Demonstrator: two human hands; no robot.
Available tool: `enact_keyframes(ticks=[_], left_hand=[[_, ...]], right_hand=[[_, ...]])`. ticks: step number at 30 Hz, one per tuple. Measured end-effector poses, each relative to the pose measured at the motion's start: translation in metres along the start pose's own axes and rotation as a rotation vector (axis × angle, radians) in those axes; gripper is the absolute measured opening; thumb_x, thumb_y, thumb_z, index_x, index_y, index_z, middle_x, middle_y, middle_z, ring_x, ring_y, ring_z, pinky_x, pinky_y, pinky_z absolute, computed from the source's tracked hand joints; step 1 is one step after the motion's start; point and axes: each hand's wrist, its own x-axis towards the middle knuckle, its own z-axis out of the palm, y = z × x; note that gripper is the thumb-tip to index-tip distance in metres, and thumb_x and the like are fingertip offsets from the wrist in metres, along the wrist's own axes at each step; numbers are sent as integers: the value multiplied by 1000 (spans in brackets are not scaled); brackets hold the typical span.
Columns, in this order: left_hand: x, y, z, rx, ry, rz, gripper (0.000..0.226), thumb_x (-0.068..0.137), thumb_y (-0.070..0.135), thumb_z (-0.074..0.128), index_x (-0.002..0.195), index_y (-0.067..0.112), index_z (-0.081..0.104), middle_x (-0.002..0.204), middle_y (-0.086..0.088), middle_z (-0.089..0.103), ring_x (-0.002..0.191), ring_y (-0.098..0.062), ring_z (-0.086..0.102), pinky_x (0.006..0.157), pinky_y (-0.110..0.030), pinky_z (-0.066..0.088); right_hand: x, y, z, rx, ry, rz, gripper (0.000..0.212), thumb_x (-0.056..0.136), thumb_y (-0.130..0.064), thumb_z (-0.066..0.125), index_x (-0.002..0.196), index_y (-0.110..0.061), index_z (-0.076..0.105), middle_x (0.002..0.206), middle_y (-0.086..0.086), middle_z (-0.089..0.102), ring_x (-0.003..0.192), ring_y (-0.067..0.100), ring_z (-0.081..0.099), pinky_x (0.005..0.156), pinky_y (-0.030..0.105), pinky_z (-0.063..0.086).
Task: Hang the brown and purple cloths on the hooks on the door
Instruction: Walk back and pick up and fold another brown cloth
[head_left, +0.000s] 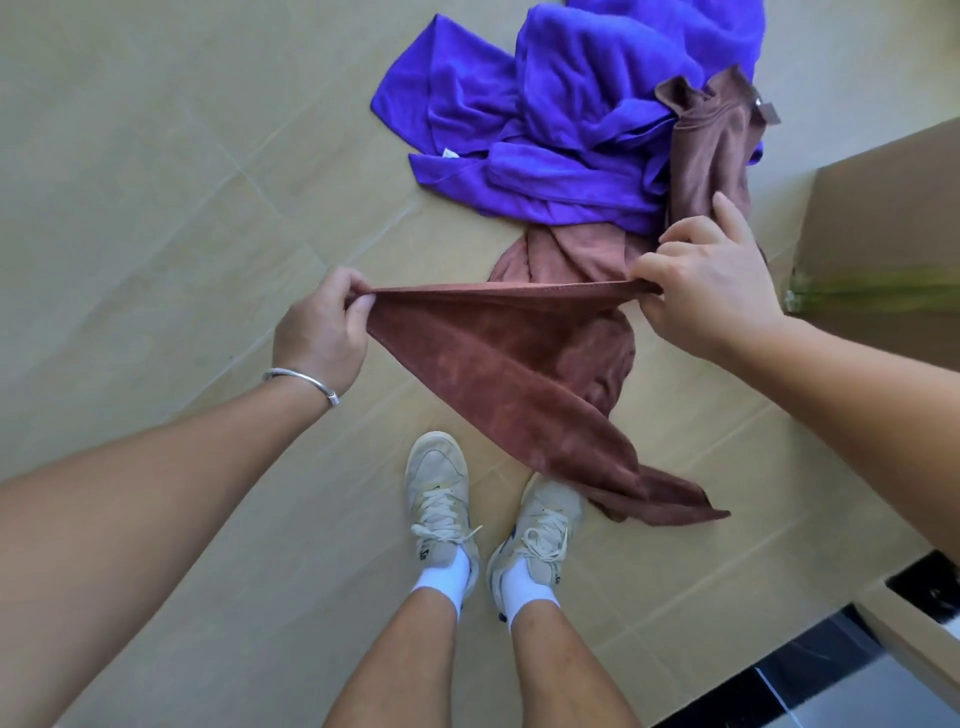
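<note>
Already both hands are at work, the left hand (319, 332) and right hand (698, 288) pinching one hem of the brown cloth (519, 374) above the floor (156, 182), the purple cloth (561, 119) heaped beyond, so lifting toward unseen hooks likely follows.

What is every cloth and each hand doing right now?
Brown cloth: lifted by its top edge and stretched between both hands, lower part trailing on the floor.
Purple cloths: crumpled in a heap on the floor, not held.
Left hand: pinches one end of the brown cloth's edge.
Right hand: pinches the other end of that edge.
Cardboard box: on the floor at right, only partly in view.
</note>
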Motion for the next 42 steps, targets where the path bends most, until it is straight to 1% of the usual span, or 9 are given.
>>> enact_keyframes(ticks=[4, 7, 14, 17, 24, 28, 36, 39, 42], left_hand=[[-1, 9, -35, -22, 27, -7, 6, 90, 24, 59, 93, 25, 63, 84, 9, 70, 83, -21, 66, 70, -33, 49], [0, 17, -69, -103, 87, -46, 4, 87, 25, 64, 89, 27, 67, 84, 5, 72, 81, -17, 68, 75, -33, 52], [10, 49, -188, -319, 245, -132, 12, 81, 22, 73, 80, 32, 67, 73, 14, 67, 68, 10, 62, 67, -3, 43], [16, 69, -259, -347, 310, -120, 12, 83, 20, 71, 84, 32, 69, 74, 16, 68, 67, 13, 60, 63, 1, 39], [23, 85, -411, -321, 475, -43, 11, 83, 20, 71, 82, 31, 70, 73, 11, 69, 64, 13, 58, 63, -1, 40], [18, 78, -482, -352, 593, -38, 12, 83, 24, 70, 78, 35, 69, 75, 14, 70, 65, 4, 60, 65, -7, 45], [-27, 49, -547, -389, 715, -87, 13, 79, 28, 73, 75, 40, 69, 73, 19, 70, 69, 1, 64, 68, -14, 49], [-59, 35, -538, -355, 702, -111, 19, 77, 25, 76, 72, 42, 69, 72, 23, 69, 69, 7, 63, 68, -4, 44], [-93, 20, -508, -289, 657, -148, 21, 77, 24, 78, 72, 42, 68, 71, 23, 68, 67, 8, 61, 64, -3, 42]], right_hand=[[10, 1, -36, -26, -11, -8, 8, 78, -15, 67, 81, -9, 71, 73, 12, 67, 84, 35, 58, 109, 46, 24], [26, -1, -76, 0, -46, -3, 18, 85, -23, 66, 84, -6, 70, 77, 15, 66, 77, 36, 60, 94, 41, 35], [83, -22, -213, 260, 69, 111, 23, 82, -41, 69, 83, -18, 71, 77, 2, 60, 76, 27, 56, 64, 32, 37], [113, -33, -282, 326, 89, 104, 21, 79, -40, 73, 78, -19, 71, 70, -4, 50, 69, 19, 46, 61, 30, 31], [179, -76, -418, 332, 248, 8, 14, 82, -34, 71, 85, -22, 74, 76, -6, 53, 76, 23, 56, 60, 27, 29], [211, -116, -472, 335, 366, -62, 12, 86, -33, 67, 86, -23, 74, 81, -8, 56, 79, 23, 56, 65, 30, 39], [232, -177, -509, 342, 386, -168, 12, 86, -37, 66, 84, -27, 73, 83, -8, 67, 86, 17, 54, 69, 32, 40], [226, -188, -491, 381, 327, -191, 11, 87, -36, 65, 85, -28, 72, 79, -11, 64, 90, 17, 54, 68, 30, 35], [207, -195, -456, 426, 230, -206, 8, 86, -37, 66, 84, -33, 72, 77, -16, 59, 94, 15, 54, 71, 34, 44]])
